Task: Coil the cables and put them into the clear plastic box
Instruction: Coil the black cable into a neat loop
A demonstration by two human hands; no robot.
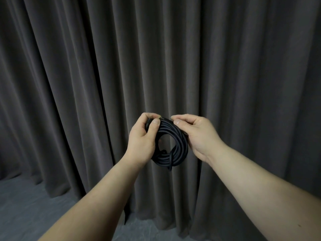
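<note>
Black cable [175, 148] wound into a round coil of several turns, open hole at the centre, held up in the air between 2 hands in front of the curtain. Coil roughly upright, its face tilted toward the camera; 1 loose end crossing the lower turns and poking just below the bottom edge. Left hand [141, 140] curled round the coil's upper left side, thumb pressed on the near face, fingers wrapped behind. Right hand [196, 134] gripping the upper right side, thumb on top of the turns, fingers folded round the back. Fingertips of both hands nearly meeting at the top of the coil, where a small pale tip shows, too small to tell what. Behind, a dark grey pleated curtain [243, 75] hanging to a grey floor [29, 206].
</note>
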